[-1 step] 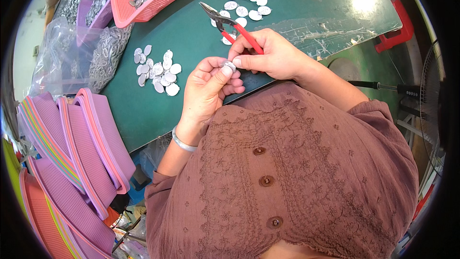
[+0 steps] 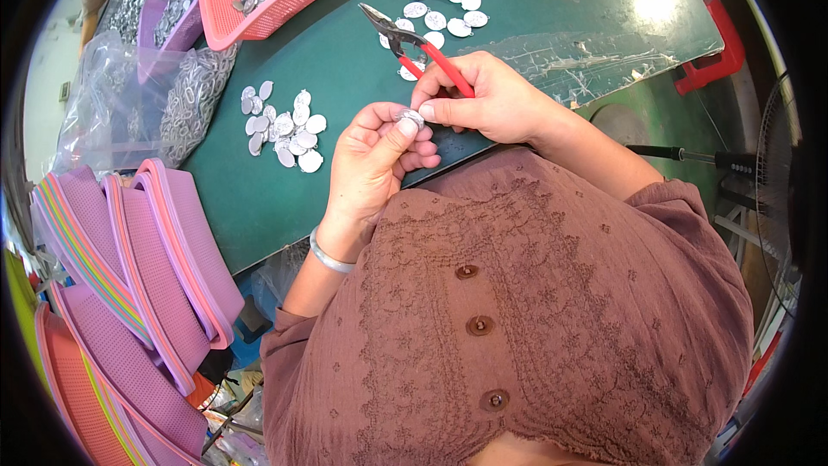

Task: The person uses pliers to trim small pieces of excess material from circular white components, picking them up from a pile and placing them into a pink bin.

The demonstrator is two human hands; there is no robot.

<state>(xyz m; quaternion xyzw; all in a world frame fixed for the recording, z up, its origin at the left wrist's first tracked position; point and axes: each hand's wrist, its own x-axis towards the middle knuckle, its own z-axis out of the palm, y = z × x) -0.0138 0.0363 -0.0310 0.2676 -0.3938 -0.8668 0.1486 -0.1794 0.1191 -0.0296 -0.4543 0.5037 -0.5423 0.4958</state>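
Observation:
My left hand pinches a small oval silver medal between thumb and fingers, close to the table's near edge. Red-handled pliers rest in my right hand, their dark jaws pointing away to the upper left and standing apart. The right thumb and forefinger meet at the medal's edge; whether they grip a tiny part there is hidden. Loose oval medals lie in a group left of my hands. Another scatter of medals spreads beyond the pliers, some lying partly behind them.
A pink basket of medals stands at the far left of the green table. Beside it are a purple basket and a clear bag of metal links. Stacked baskets fill the near left; a fan stands right.

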